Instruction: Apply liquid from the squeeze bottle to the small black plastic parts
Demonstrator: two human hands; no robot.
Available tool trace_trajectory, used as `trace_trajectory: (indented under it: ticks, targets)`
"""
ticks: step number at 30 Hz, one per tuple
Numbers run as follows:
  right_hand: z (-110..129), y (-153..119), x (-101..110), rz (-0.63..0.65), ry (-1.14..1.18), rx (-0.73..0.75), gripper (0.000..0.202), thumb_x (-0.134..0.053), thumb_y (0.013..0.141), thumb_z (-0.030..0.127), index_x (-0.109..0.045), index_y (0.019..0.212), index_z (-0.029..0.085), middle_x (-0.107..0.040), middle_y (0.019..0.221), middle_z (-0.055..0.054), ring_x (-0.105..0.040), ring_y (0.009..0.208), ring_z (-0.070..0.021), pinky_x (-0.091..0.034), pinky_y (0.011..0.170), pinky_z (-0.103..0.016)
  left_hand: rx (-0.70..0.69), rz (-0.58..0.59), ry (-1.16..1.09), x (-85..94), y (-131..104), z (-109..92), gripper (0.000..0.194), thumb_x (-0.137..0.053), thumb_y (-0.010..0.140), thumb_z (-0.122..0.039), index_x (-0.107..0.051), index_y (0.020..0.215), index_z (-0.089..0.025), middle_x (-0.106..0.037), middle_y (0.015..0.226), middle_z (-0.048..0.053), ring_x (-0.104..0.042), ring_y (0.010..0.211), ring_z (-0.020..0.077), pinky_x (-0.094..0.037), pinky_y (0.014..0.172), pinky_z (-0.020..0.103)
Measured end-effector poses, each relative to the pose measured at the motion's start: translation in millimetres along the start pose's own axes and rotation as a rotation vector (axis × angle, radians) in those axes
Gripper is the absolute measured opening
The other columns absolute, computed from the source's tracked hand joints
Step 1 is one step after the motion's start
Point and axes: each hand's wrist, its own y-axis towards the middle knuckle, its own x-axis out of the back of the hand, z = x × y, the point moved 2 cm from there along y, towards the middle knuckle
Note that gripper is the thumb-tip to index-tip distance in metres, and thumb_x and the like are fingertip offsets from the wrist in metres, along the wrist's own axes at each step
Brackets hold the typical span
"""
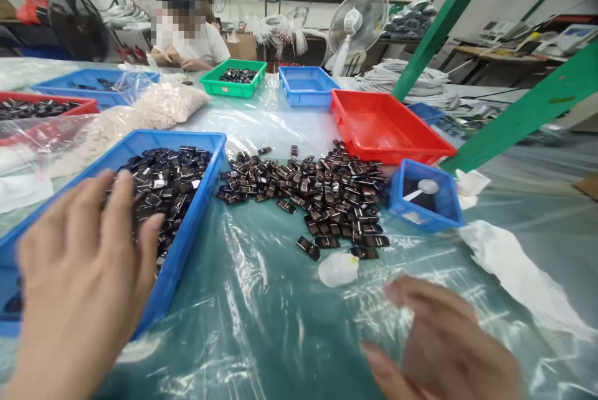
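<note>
We hold our left hand (pixel 84 275) over the long blue plastic tray (pixel 187 278) at the near left, its fingers extended and its thumb apart; we cannot tell whether it touches the small glossy black rectangular pieces (pixel 172 191) heaped inside. Our right hand (pixel 397 325) is at the near right above the green desk (pixel 261 338) covered in clear plastic film, thumb and fingers parted and blurred. Between and beyond our hands, a loose pile of similar black pieces (pixel 322 188) spreads on the desk, right of the tray. A translucent whitish rounded object (pixel 339 269) lies just beside the pile's near edge. To the pile's right we see a small blue plastic bin (pixel 441 220) holding a white spoon (pixel 426 187); farther back is a shallow red plastic tray (pixel 392 129).
</note>
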Motion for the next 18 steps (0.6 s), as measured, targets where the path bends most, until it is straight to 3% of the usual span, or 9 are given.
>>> trace_trajectory:
  ticks: [2,5,7,9,12,14,18]
  targets:
    - [-19.9,-3.1,-2.9,0.076,-0.074,-0.119,0.061,-0.071,0.077,0.023,-0.044,0.130,0.032,-0.058,0.116,-0.006,-0.056,0.108,-0.0256,-0.047,0.092,-0.043,-0.128,0.136,0.057,-12.8,-8.1,-17.6,0.050,-0.037,0.097,-0.030,-0.042,0.140,-0.006,-0.048,0.138,0.024,-0.040,0.130,0.0429,-0.033,0.104,0.060]
    - [-48.5,-10.4,-15.8,0.397,-0.107,-0.337,0.054,-0.059,0.087,0.031,-0.034,0.135,0.030,-0.055,0.131,-0.008,-0.054,0.119,-0.0259,-0.048,0.094,-0.046,-0.245,0.313,-0.077,-39.6,-27.4,-62.0,0.043,-0.035,0.099,-0.030,-0.048,0.135,-0.010,-0.052,0.136,0.019,-0.048,0.125,0.0347,-0.043,0.100,0.053]
    - [-59.5,-14.6,-19.5,0.513,-0.078,-0.433,0.038,-0.052,0.091,0.033,-0.040,0.127,0.029,-0.059,0.126,-0.008,-0.058,0.116,-0.0247,-0.051,0.091,-0.044,-0.223,0.414,-0.151,-63.5,-28.0,-88.4,0.040,-0.036,0.100,-0.033,-0.050,0.133,-0.016,-0.052,0.138,0.013,-0.045,0.129,0.0294,-0.041,0.104,0.049]
    - [-63.3,-16.4,-18.0,0.541,-0.067,-0.478,0.029,-0.050,0.092,0.036,-0.045,0.119,0.028,-0.063,0.118,-0.007,-0.062,0.108,-0.0240,-0.054,0.086,-0.041,-0.148,0.416,-0.124,-90.8,-10.1,-102.2,0.039,-0.041,0.099,-0.035,-0.052,0.131,-0.017,-0.053,0.137,0.012,-0.046,0.128,0.0278,-0.038,0.107,0.047]
    - [-60.1,-16.0,-12.4,0.561,-0.059,-0.493,0.030,-0.051,0.090,0.036,-0.045,0.118,0.026,-0.065,0.115,-0.008,-0.064,0.104,-0.0243,-0.054,0.083,-0.040,0.059,0.334,-0.028,-131.1,41.0,-94.7,0.039,-0.049,0.097,-0.035,-0.051,0.130,-0.015,-0.049,0.139,0.014,-0.043,0.130,0.0317,-0.032,0.106,0.056]
    - [-56.3,-14.5,-9.9,0.585,-0.055,-0.491,0.029,-0.052,0.089,0.035,-0.047,0.116,0.024,-0.066,0.112,-0.008,-0.064,0.101,-0.0246,-0.054,0.083,-0.041,0.164,0.288,0.020,-151.1,74.3,-79.5,0.038,-0.054,0.095,-0.034,-0.051,0.129,-0.018,-0.047,0.140,0.012,-0.045,0.127,0.0313,-0.037,0.102,0.056]
    - [-51.9,-9.9,-9.5,0.611,-0.048,-0.477,0.028,-0.054,0.086,0.030,-0.050,0.112,0.022,-0.067,0.106,-0.009,-0.066,0.095,-0.0255,-0.054,0.079,-0.041,0.241,0.351,0.036,-172.6,103.7,-56.4,0.031,-0.057,0.094,-0.030,-0.056,0.121,-0.016,-0.056,0.127,0.010,-0.057,0.112,0.0273,-0.047,0.093,0.050]
